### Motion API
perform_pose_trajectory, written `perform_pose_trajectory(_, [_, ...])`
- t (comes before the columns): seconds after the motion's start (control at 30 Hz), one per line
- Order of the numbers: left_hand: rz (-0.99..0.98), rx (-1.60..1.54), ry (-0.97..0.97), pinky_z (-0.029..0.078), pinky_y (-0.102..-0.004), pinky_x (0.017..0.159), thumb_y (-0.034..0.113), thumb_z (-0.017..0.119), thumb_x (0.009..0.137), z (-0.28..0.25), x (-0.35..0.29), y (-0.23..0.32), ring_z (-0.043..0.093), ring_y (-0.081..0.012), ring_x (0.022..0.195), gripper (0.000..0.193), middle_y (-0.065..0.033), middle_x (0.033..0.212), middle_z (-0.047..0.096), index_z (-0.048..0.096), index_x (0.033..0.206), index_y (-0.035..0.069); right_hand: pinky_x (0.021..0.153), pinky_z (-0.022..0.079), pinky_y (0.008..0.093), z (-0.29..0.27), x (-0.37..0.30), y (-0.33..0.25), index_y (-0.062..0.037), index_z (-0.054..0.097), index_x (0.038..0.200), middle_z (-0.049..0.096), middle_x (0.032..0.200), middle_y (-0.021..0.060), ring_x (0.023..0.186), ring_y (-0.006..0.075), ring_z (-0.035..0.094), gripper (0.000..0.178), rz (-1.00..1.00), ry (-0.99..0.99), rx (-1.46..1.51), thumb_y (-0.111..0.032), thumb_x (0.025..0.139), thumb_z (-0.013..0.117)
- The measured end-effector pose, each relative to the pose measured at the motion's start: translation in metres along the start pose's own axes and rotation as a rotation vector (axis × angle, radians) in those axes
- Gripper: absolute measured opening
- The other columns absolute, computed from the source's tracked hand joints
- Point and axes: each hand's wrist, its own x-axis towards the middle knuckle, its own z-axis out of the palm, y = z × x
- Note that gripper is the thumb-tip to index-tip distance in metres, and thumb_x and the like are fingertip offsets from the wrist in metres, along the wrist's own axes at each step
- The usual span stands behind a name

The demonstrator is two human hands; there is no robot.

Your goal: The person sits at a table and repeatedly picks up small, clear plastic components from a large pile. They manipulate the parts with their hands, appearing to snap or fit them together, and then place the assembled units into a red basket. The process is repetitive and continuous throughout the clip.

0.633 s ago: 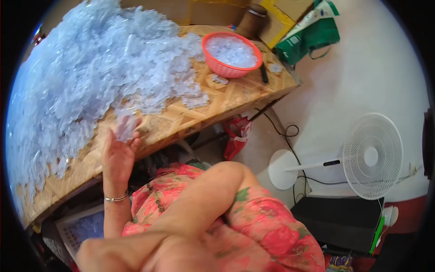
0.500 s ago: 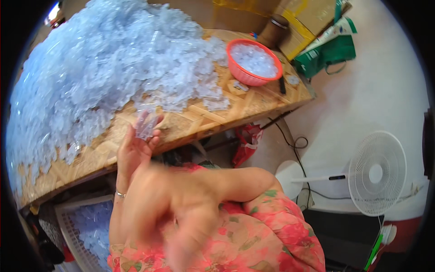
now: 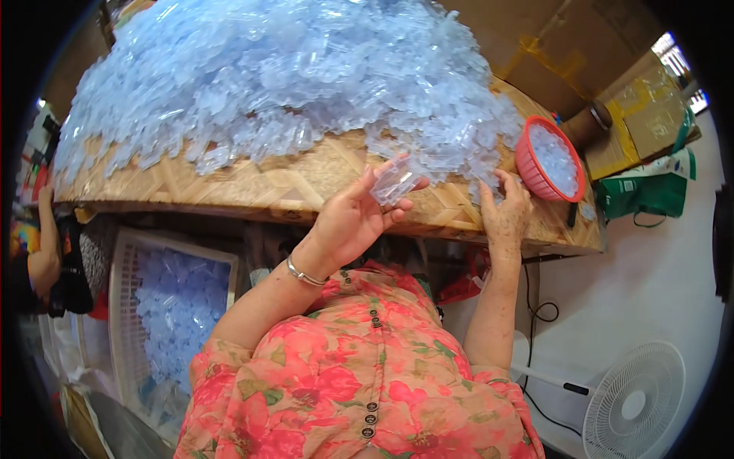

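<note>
My left hand (image 3: 354,218), palm up, holds a few clear plastic pieces (image 3: 394,182) between thumb and fingers, just over the table's near edge. My right hand (image 3: 506,210) reaches down to the table at the near right edge of a big heap of clear, bluish plastic pieces (image 3: 290,84). Its thumb and fingers are apart and curved, close to loose pieces lying there. Whether the fingertips touch one of these is hard to make out. Just right of that hand stands a red plastic basket (image 3: 535,164) filled with similar pieces.
The heap covers most of the wood-patterned table (image 3: 267,183). Below on the left is a white crate (image 3: 126,306) of bluish pieces. Cardboard boxes (image 3: 566,46) and a green bag (image 3: 650,187) stand at the right back, a white fan (image 3: 634,405) lower right. Another person's arm (image 3: 46,245) shows far left.
My right hand, blurred in front of my body before, has swung out to the right edge of the heap. My left hand still holds clear pieces. The view has turned left.
</note>
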Motion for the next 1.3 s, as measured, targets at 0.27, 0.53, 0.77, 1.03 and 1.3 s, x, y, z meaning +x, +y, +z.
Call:
perform_pose_trajectory(0.27, [0.031, 0.041, -0.011, 0.048, -0.0309, 0.093, 0.039, 0.028, 0.106, -0.001, -0.005, 0.003, 0.060, -0.0185, 0.102, 0.055, -0.0218, 0.143, 0.046, 0.028, 0.151, 0.007, 0.076, 0.049, 0.0305, -0.005, 0.000, -0.023, -0.0042, 0.065, 0.103, 0.056, 0.104, 0.0068, 0.084, 0.0163, 0.057, 0.029, -0.062, 0.245, 0.373, -0.001, 0.076, 0.075])
perform_pose_trajectory(0.53, [0.070, 0.099, 0.018, 0.044, -0.0363, 0.104, 0.036, 0.028, 0.106, 0.003, -0.006, -0.002, 0.056, -0.0266, 0.121, 0.055, -0.0208, 0.144, 0.045, 0.026, 0.151, 0.005, 0.076, 0.049, 0.0275, 0.001, -0.011, -0.049, -0.0030, 0.063, 0.105, 0.053, 0.110, 0.0065, 0.089, 0.0127, 0.054, 0.032, -0.089, 0.195, 0.884, 0.004, 0.077, 0.075])
perform_pose_trajectory(0.77, [0.131, 0.067, -0.019, 0.037, -0.0411, 0.111, 0.034, 0.030, 0.106, 0.006, -0.007, -0.006, 0.047, -0.0318, 0.130, 0.055, -0.0194, 0.147, 0.040, 0.021, 0.153, 0.006, 0.076, 0.049, 0.0308, -0.013, -0.028, -0.087, -0.0055, 0.064, 0.104, 0.054, 0.104, 0.0085, 0.091, 0.0181, 0.057, 0.036, -0.323, 0.209, 0.572, 0.007, 0.073, 0.076])
perform_pose_trajectory(1.03, [0.159, -0.034, -0.027, 0.038, -0.0426, 0.110, 0.029, 0.033, 0.107, 0.006, -0.009, -0.011, 0.047, -0.0277, 0.130, 0.051, -0.0141, 0.144, 0.043, 0.024, 0.152, 0.006, 0.074, 0.049, 0.0329, -0.002, -0.035, -0.094, -0.0101, 0.068, 0.103, 0.054, 0.101, 0.0087, 0.088, 0.0241, 0.056, 0.040, -0.517, 0.292, 0.479, 0.010, 0.069, 0.075])
perform_pose_trajectory(1.3, [0.186, -0.003, -0.026, 0.038, -0.0412, 0.110, 0.029, 0.032, 0.107, 0.003, -0.009, -0.012, 0.049, -0.0244, 0.127, 0.052, -0.0145, 0.143, 0.043, 0.023, 0.152, 0.004, 0.074, 0.049, 0.0361, -0.005, -0.040, -0.109, -0.0147, 0.069, 0.107, 0.055, 0.106, 0.0059, 0.083, 0.0208, 0.058, 0.045, -0.738, 0.147, 0.500, 0.003, 0.067, 0.077])
